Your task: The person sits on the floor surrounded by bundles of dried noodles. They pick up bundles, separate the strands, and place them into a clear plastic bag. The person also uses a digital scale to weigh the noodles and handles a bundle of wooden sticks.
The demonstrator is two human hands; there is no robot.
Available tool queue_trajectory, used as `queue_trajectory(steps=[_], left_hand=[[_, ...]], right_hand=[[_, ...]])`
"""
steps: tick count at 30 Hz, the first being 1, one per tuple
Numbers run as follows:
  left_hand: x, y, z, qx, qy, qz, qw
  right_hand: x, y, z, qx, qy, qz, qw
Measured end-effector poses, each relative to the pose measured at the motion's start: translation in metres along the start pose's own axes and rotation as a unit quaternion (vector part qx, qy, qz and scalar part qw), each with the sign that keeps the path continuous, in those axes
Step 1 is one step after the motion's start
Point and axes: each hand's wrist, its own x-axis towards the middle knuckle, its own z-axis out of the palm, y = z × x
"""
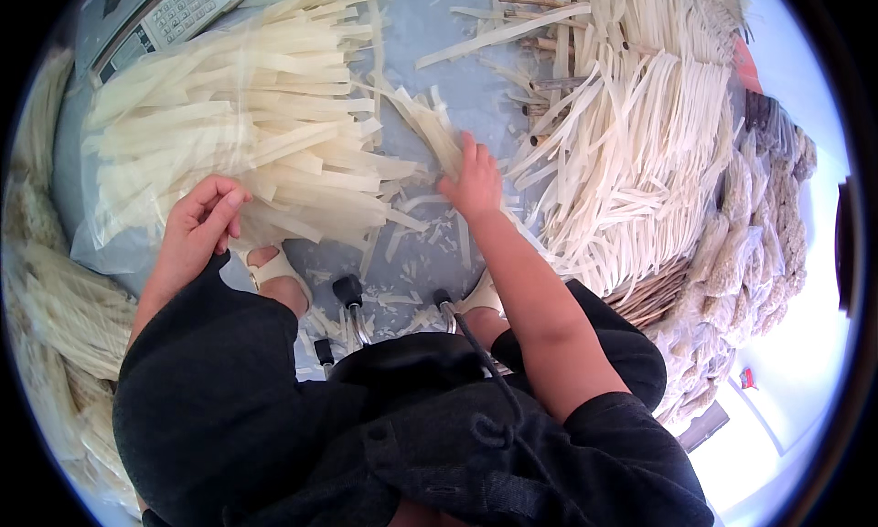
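On the left, a clear plastic bag (103, 249) lies around a thick layer of pale, flat dried strips (302, 136), whose ends spread out of its mouth. My left hand (206, 218) has its fingers curled, thumb against forefinger, at the bag's near edge; the film there is hard to make out. Between the two piles, my right hand (478, 181) grips the lower end of a small bunch of strips (432, 126), which fans away up and left. Part of that grip is hidden behind the hand.
A large heap of strips (638, 163) rests on wooden sticks (559, 83) at right. Bagged bundles (737, 273) are stacked beyond it. A keypad scale (178, 13) stands at upper left, more bundles (75, 307) below. Scraps litter the grey floor (473, 81) around stool legs (353, 307).
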Motion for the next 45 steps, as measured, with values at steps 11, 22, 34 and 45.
queue_trajectory(steps=[11,22,34,45], left_hand=[[0.01,0.121,-0.01,0.141,-0.043,0.108,0.983],[-0.039,0.213,0.204,0.092,-0.084,0.189,0.974],[-0.121,0.199,0.203,0.017,-0.079,0.317,0.945],[-0.1,0.189,0.206,-0.022,-0.124,0.132,0.983]], right_hand=[[0.013,0.034,-0.064,0.423,-0.051,0.043,0.904],[-0.103,-0.07,-0.23,0.571,0.2,-0.197,0.771],[-0.184,-0.014,-0.313,0.784,0.102,-0.146,0.595],[-0.186,-0.009,-0.304,0.726,0.006,-0.232,0.648]])
